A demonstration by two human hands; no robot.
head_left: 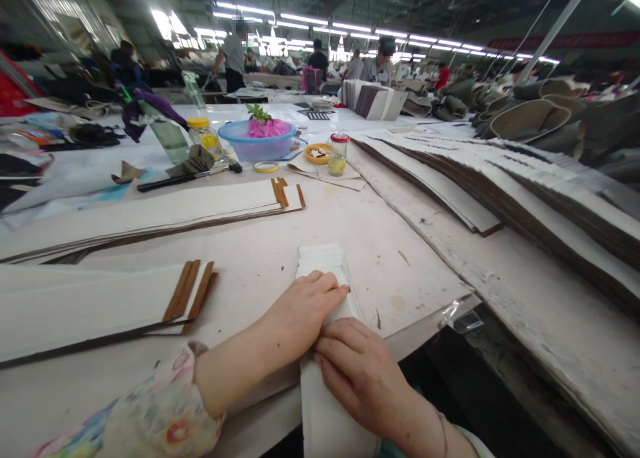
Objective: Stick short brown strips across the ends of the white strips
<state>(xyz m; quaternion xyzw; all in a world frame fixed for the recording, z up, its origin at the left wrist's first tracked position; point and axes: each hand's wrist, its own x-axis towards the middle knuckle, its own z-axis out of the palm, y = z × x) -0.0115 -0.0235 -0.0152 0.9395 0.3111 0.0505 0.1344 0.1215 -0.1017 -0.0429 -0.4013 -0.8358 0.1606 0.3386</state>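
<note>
A long white strip (333,395), perhaps a stack of strips, lies lengthwise before me, its near end hanging past the table edge. My left hand (313,305) rests across its upper part, fingers bent together over it and thumb hidden. Just below, my right hand (353,361) grips the strip from the right side, its fingers closed and touching my left hand. What lies under both palms is hidden. To the left are two piles of white strips with brown ends, a nearer pile (90,301) and a farther pile (150,208).
Many layered white strips (465,178) spread on the right. Toward the back stand a red-lidded jar (339,157), a blue basin (240,141) with pink contents, a yellow-lidded jar (206,140) and a black-handled brush (180,178). A table edge (430,321) and dark gap lie right of my hands.
</note>
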